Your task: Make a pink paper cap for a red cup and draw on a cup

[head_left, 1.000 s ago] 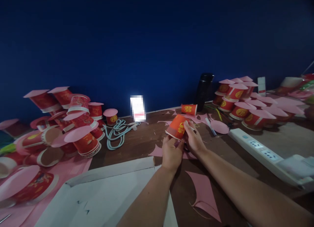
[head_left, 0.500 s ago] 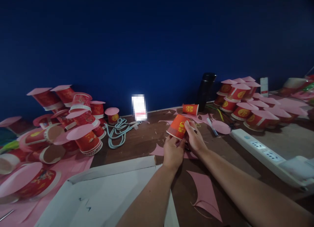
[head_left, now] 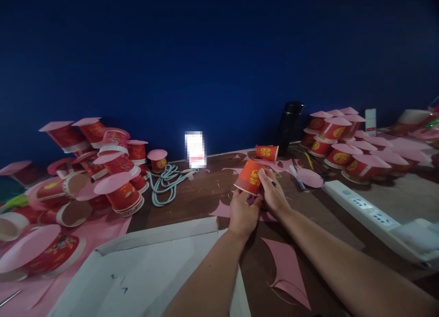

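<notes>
Both my hands hold a red paper cup with yellow characters, tilted a little above the brown table. My left hand grips its rim from below, fingers partly hidden by the cup. My right hand, wearing a dark ring, is closed on the cup's right side. Behind it a second red paper cup lies on its side. Pink paper scraps are scattered beneath and around my hands, with a large cut-out sheet nearer me.
Red cups topped with pink discs are piled at left and right. A white box lid lies in front. Also there are a coiled cable, a lit phone, a black bottle, a marker and a power strip.
Hardly anything differs. The view has shifted very slightly; both hands keep the same hold on the red paper cup.
</notes>
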The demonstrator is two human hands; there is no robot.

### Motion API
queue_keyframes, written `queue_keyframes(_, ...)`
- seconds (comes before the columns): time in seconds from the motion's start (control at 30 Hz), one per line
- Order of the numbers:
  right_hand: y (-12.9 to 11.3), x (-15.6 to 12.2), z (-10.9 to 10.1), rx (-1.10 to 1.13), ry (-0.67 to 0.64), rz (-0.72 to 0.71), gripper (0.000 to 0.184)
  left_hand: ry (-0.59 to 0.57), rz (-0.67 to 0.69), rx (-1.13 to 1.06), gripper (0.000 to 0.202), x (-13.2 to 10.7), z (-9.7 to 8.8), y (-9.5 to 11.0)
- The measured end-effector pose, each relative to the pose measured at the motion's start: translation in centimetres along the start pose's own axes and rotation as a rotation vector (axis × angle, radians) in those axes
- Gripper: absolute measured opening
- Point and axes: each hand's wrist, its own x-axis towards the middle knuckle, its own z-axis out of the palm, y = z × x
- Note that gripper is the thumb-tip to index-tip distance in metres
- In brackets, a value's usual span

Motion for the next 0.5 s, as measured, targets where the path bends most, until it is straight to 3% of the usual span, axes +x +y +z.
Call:
queue_keyframes(0.1, 0.3, 0.0, 0.0, 0.005, -0.006, 0.03, 0.039, 0.005, -0.034, 0.0, 0.016, 0.1, 0.0, 0.1)
queue_keyframes(0.2, 0.8, 0.0, 0.0, 0.032, 0.008, 0.064, 0.04, 0.016, -0.152, -0.143, 0.013, 0.3, 0.0, 0.3)
queue_keyframes(0.37, 1.7, 0.2, 0.0, 0.101, -0.004, 0.09, 0.041, 0.005, -0.431, -0.776, 0.023, 0.9, -0.3, 0.5)
queue_keyframes(0.5, 2.2, 0.4, -0.2, 0.143, 0.029, 0.107, 0.046, 0.121, -0.597, -1.117, 0.017, 1.4, -1.1, 0.6)
